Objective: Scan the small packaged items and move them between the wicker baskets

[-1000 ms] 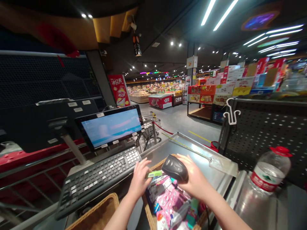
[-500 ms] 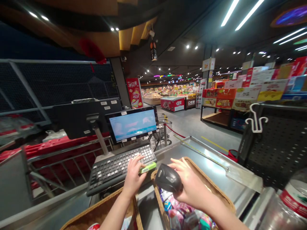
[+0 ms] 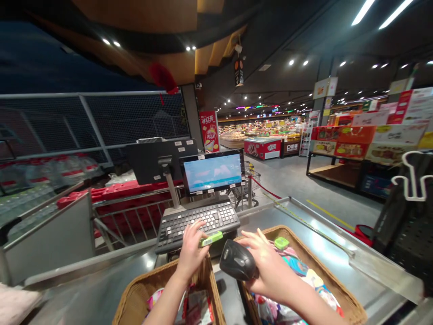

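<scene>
A small green pack with a white label (image 3: pixel 212 239) is pinched in my left hand (image 3: pixel 192 247), beside the front edge of the black keyboard (image 3: pixel 221 215). The fingers of that hand reach over the keys. My right hand (image 3: pixel 270 266) grips a black handheld barcode scanner (image 3: pixel 237 260), its head pointing left towards the green pack. Under my left forearm stands a brown wicker basket (image 3: pixel 130 293) with several packets inside. A second wicker basket (image 3: pixel 352 302), partly hidden by my right arm, holds several colourful packets and a green item (image 3: pixel 281 243).
Behind the keyboard stands a lit monitor (image 3: pixel 214 174), with a second dark screen (image 3: pixel 145 162) facing away. The metal counter (image 3: pixel 324 234) runs to the right. A white hook (image 3: pixel 413 180) hangs on a black rack at the right. Metal railings (image 3: pixel 135 216) stand at the left.
The view has turned left, so the surroundings sit further right. Both hands have moved left relative to the keyboard and baskets; the scanner now hangs over the gap between the baskets. Both grips are unchanged.
</scene>
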### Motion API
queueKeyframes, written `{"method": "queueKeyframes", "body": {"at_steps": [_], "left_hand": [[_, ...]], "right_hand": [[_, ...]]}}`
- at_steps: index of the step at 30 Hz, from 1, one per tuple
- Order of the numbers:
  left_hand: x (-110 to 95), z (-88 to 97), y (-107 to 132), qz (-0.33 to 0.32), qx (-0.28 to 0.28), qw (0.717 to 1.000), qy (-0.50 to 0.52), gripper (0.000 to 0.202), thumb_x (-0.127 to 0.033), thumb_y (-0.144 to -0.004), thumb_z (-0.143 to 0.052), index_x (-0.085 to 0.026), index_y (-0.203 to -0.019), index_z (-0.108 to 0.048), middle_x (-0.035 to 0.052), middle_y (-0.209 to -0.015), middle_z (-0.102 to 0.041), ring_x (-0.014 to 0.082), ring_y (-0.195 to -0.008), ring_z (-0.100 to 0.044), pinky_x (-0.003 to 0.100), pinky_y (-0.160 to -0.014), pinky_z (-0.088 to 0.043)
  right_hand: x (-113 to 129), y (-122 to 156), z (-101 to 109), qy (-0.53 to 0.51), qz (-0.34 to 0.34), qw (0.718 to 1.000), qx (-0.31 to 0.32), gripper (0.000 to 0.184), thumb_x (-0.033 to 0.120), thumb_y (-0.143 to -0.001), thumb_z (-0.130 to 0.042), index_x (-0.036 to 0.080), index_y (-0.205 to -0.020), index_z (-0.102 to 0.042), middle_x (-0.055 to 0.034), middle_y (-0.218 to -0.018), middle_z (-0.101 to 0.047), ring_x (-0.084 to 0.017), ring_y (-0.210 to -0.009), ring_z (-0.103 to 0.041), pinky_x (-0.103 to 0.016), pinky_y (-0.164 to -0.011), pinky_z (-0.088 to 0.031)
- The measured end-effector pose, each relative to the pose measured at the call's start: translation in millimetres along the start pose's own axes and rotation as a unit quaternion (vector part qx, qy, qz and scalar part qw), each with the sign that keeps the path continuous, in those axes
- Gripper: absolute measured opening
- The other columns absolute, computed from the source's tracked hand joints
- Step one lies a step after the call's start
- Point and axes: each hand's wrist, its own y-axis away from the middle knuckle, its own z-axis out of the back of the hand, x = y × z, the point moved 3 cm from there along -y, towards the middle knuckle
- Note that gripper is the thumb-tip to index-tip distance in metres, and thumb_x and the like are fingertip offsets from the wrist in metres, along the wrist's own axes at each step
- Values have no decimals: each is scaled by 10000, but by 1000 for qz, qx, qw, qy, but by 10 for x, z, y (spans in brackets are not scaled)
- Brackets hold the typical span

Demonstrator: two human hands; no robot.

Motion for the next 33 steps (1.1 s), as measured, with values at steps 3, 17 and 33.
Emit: {"method": "queueKeyframes", "body": {"at_steps": [3, 17, 33], "left_hand": [[29, 82, 70, 5, -5, 1000, -7, 142, -119, -746, -560, -233, -831, -567, 84, -1343, -574, 303, -1356, -431, 617, -1166, -235], [152, 283, 297, 27, -6, 999, -28, 171, -106, -729, -561, -238, -837, -572, 68, -1327, -582, 299, -1365, -418, 597, -1173, -235], [354, 143, 790, 55, 80, 995, -7, 192, -80, -699, -558, -232, -816, -550, 68, -1280, -618, 289, -1365, -426, 600, -1158, -241]], "right_hand": [[54, -20, -52, -5, 11, 1000, 4, 653, 149, -589, -590, 280, -1228, -620, -73, -1271, -625, -351, -1373, -401, -652, -1177, -98], [237, -65, -154, -13, 23, 999, 17, 518, 133, -537, -561, 232, -1030, -687, -71, -1167, -673, -351, -1370, -418, -604, -1195, -102], [374, -21, -273, 0, 39, 998, 46, 533, 147, -578, -576, 213, -1096, -685, -88, -1232, -660, -330, -1365, -436, -546, -1179, -242]]}}
